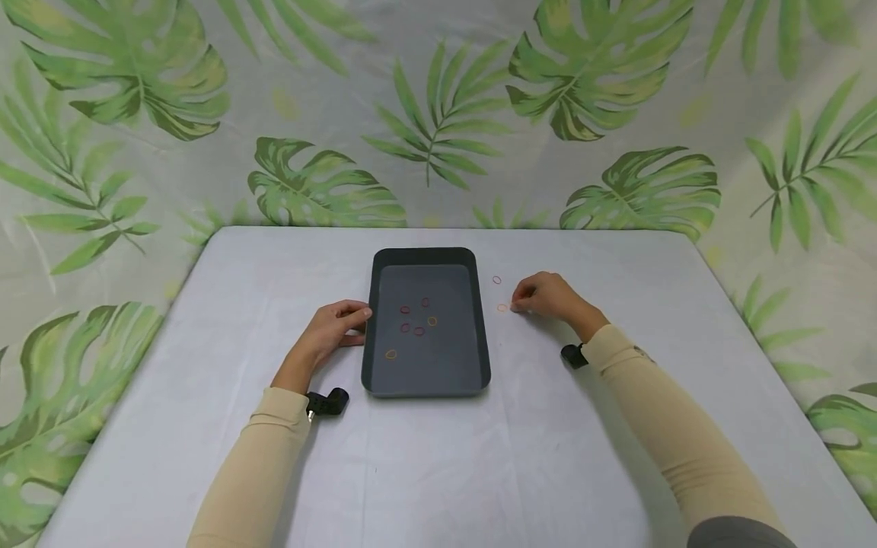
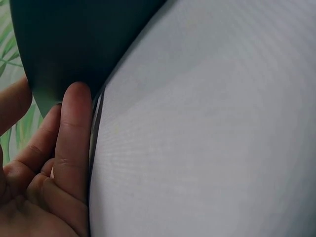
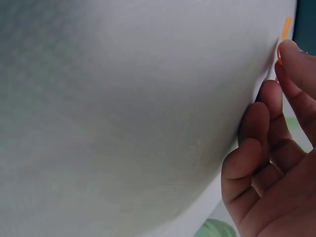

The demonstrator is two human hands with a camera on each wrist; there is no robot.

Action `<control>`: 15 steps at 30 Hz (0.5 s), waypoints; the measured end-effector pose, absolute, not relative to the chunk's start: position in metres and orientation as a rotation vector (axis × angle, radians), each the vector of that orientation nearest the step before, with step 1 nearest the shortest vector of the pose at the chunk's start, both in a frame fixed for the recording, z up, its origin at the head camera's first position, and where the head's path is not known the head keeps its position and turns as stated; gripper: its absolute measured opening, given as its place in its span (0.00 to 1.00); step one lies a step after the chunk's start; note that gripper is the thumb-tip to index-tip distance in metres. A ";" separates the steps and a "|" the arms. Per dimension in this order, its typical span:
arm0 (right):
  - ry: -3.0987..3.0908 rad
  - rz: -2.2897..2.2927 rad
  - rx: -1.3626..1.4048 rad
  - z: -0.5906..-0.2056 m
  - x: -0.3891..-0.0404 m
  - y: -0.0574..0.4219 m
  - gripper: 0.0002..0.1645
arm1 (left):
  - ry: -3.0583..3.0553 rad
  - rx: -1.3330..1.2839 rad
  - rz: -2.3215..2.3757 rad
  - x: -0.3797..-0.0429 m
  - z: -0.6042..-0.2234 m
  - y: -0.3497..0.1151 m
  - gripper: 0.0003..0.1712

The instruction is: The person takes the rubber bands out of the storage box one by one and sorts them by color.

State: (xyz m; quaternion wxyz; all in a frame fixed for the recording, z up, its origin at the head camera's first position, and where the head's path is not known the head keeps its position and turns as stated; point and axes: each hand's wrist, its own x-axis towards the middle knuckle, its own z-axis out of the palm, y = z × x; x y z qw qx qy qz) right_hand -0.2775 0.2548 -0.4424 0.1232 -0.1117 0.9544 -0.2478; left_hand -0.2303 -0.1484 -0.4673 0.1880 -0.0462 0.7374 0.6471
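A dark grey baking tray lies on the table with several thin red and orange rubber bands spread over its floor. At its left side my left hand holds the rim, fingers at the top edge and thumb straight against the outer wall. To the right of the tray, my right hand is low over the cloth. Its thumb and forefinger pinch an orange rubber band; the other fingers are loosely curled. Just left of these fingertips shows a light orange-red band.
A red rubber band lies farther back, between tray and right hand. White cloth covers the table. A leaf-patterned curtain hangs behind the table's far edge and along both sides. Small black cameras sit at both wrists.
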 end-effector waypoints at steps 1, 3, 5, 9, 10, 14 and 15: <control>2.782 -0.714 -0.334 -0.442 -0.278 0.254 0.08 | 2.076 -0.126 1.819 -0.230 -0.467 -0.148 0.26; 2.779 -0.700 -0.332 -0.441 -0.278 0.254 0.08 | 2.076 -0.126 1.817 -0.231 -0.467 -0.148 0.27; 2.772 -0.690 -0.325 -0.439 -0.278 0.253 0.08 | 2.076 -0.128 1.814 -0.231 -0.467 -0.148 0.27; 2.765 -0.671 -0.311 -0.438 -0.276 0.251 0.08 | 2.076 -0.132 1.810 -0.231 -0.467 -0.149 0.26; 2.764 -0.671 -0.312 -0.437 -0.276 0.251 0.08 | 2.074 -0.132 1.813 -0.231 -0.467 -0.149 0.26; 2.770 -0.679 -0.312 -0.437 -0.275 0.251 0.08 | 2.077 -0.123 1.815 -0.230 -0.467 -0.149 0.26; 2.770 -0.684 -0.304 -0.437 -0.275 0.251 0.08 | 2.078 -0.122 1.813 -0.230 -0.467 -0.149 0.26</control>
